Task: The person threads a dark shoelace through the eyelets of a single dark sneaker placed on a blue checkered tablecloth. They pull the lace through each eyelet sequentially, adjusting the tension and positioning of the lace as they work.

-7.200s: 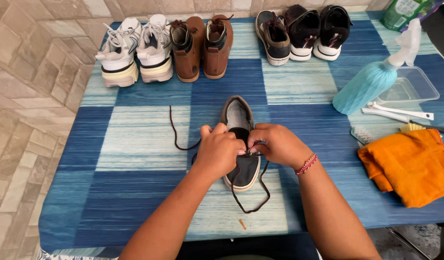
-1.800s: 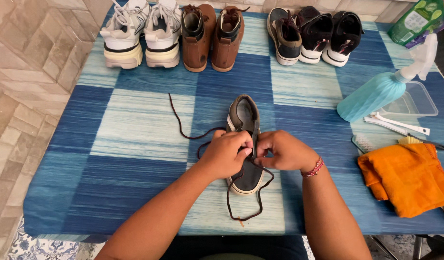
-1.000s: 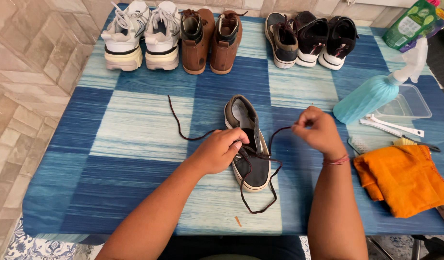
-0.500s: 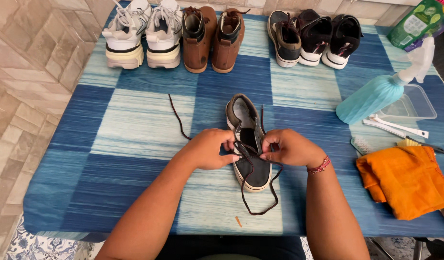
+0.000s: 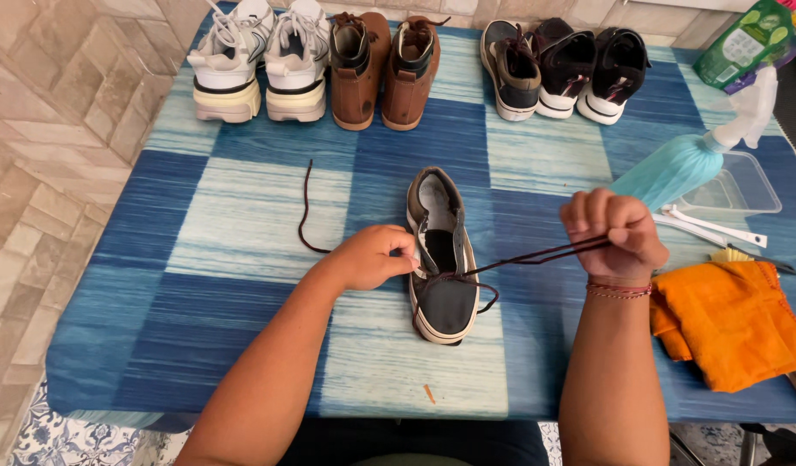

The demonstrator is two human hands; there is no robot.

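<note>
A table [image 5: 242, 259] covered in blue-and-white checks. A dark low-top sneaker [image 5: 441, 259] lies at its middle. Behind the sneaker stand white trainers [image 5: 260, 56], brown boots [image 5: 382, 65] and dark sneakers [image 5: 562, 65]; right of it, an orange cloth [image 5: 734, 324].

The scene is viewed by one head-worn camera, aimed steeply down and forward over the table [image 5: 242, 224], close above both forearms; the far edge is reached.
</note>
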